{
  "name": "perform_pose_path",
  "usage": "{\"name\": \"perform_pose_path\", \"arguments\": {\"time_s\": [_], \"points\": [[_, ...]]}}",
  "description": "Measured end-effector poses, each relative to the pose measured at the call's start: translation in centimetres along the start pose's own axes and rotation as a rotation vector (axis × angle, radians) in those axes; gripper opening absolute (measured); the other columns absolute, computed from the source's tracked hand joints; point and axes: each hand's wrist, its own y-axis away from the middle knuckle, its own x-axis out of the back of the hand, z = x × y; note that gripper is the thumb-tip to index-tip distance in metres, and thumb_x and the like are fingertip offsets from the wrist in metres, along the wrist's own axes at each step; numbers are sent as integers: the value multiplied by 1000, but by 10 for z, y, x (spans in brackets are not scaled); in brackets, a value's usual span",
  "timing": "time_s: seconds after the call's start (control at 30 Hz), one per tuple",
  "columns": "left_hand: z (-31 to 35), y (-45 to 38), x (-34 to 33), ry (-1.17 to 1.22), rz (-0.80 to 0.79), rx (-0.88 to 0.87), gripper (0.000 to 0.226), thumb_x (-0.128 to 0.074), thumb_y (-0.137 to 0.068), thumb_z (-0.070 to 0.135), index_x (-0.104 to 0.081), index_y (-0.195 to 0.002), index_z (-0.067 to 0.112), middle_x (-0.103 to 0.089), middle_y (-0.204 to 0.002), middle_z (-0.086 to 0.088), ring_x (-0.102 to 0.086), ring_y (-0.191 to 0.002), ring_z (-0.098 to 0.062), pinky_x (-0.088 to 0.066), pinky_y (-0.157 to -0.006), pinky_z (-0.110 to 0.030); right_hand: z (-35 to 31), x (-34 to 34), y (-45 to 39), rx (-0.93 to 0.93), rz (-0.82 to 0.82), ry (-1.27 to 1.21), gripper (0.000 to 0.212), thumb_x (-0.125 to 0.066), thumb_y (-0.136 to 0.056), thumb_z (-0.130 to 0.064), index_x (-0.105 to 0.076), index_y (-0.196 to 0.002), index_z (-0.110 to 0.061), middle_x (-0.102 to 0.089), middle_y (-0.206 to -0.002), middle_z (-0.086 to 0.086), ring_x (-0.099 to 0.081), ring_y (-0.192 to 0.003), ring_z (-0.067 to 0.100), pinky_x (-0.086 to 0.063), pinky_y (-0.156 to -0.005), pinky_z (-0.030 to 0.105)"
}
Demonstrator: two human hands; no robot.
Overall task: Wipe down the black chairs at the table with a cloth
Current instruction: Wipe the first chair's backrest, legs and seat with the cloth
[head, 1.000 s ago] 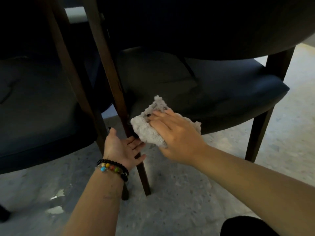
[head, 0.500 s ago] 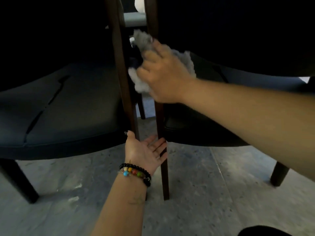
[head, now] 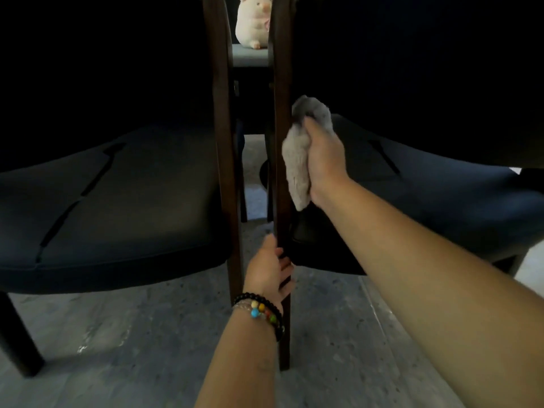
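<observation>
Two black chairs stand side by side, seen from behind and low. The left chair [head: 112, 207] fills the left half, the right chair [head: 435, 195] the right. My right hand [head: 323, 160] grips a grey cloth [head: 297, 166] and presses it against the right chair's dark wooden back leg [head: 281, 119], just above seat height. My left hand [head: 270, 269], with beaded bracelets on the wrist, holds the same leg lower down, below the seat edge, fingers curled round it.
The left chair's wooden back leg [head: 223, 142] runs close beside the right chair's, leaving a narrow gap. A plush pig toy [head: 253, 22] sits on a surface beyond the gap. Grey speckled floor [head: 147, 348] lies below. Another dark chair leg [head: 17, 343] stands at the lower left.
My right hand has slid the cloth down along the right chair's leg. My left hand, held open by the leg before, has closed round it. The view has shifted right.
</observation>
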Motion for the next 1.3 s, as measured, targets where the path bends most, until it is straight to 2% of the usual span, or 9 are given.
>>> {"name": "perform_pose_path", "arguments": {"time_s": [0.13, 0.3, 0.5, 0.67, 0.83, 1.0, 1.1, 1.2, 1.3], "points": [[-7, 0, -3, -169, 8, -35, 23, -55, -94, 45, -65, -93, 24, -69, -95, 3, -64, -90, -14, -49, -78, -34, 22, 1, -15, -100, -118, 95, 38, -47, -96, -49, -66, -116, -23, -72, -103, 6, -67, -102, 25, -49, -100, 46], [-5, -4, -1, -305, 30, -93, 33, -62, -87, 52, -55, -104, 24, -63, -104, 3, -64, -90, -12, -51, -76, -35, 21, 0, -16, -57, -126, 133, 37, -50, -95, -43, -65, -116, -16, -71, -103, 9, -68, -98, 24, -51, -96, 50], [-5, -11, -3, -350, 60, -76, 35, -62, -87, 52, -54, -105, 22, -64, -104, 4, -63, -89, -10, -48, -79, -38, 22, 5, 15, 369, -83, 383, 24, -55, -96, -19, -50, -120, -19, -59, -97, -13, -58, -86, -16, -43, -71, 2], [-4, -18, 1, -290, 54, -50, 38, -68, -85, 47, -61, -106, 17, -68, -106, 0, -63, -93, -10, -43, -85, -39, 30, 94, 57, 623, -380, 1171, 57, -68, -86, -9, -45, -137, -14, -53, -132, 6, -50, -122, 16, -47, -94, 24], [-10, -18, 2, -244, 139, -124, 31, -73, -82, 41, -61, -101, 19, -71, -102, 1, -66, -91, -12, -45, -79, -36, 24, 144, 89, 617, -569, 1502, 65, -78, -70, -1, -57, -132, -6, -55, -138, 12, -46, -134, 28, -36, -107, 38], [-10, -18, 4, -310, 205, -304, 29, -73, -81, 38, -60, -102, 21, -69, -100, 1, -67, -86, -10, -49, -65, -24, -3, 197, 75, 330, -215, 1575, 71, -80, -74, -10, -51, -139, -15, -49, -145, 9, -43, -136, 26, -30, -111, 34], [-16, -19, 0, -501, 273, -471, 18, -63, -89, 41, -61, -101, 28, -67, -105, 3, -66, -95, -16, -55, -84, -38, 12, 192, 72, 391, -87, 1548, 61, -82, -64, 0, -64, -122, -6, -61, -126, 16, -56, -119, 35, -47, -95, 42], [-27, -11, -12, -717, 355, -605, 28, -46, -96, 44, -58, -118, 29, -60, -91, 15, -59, -85, -10, -51, -81, -34, 18, 188, 70, 415, -42, 1529, 51, -76, -68, 1, -65, -118, -5, -62, -121, 13, -56, -114, 33, -52, -83, 39], [-35, 4, -19, -776, 374, -633, 37, -44, -99, 39, -53, -132, 23, -59, -93, 20, -47, -75, 3, -38, -74, -22, 8, 191, 68, 353, -94, 1540, 54, -72, -79, -8, -58, -130, -15, -56, -131, 6, -50, -122, 25, -48, -91, 35]]}}
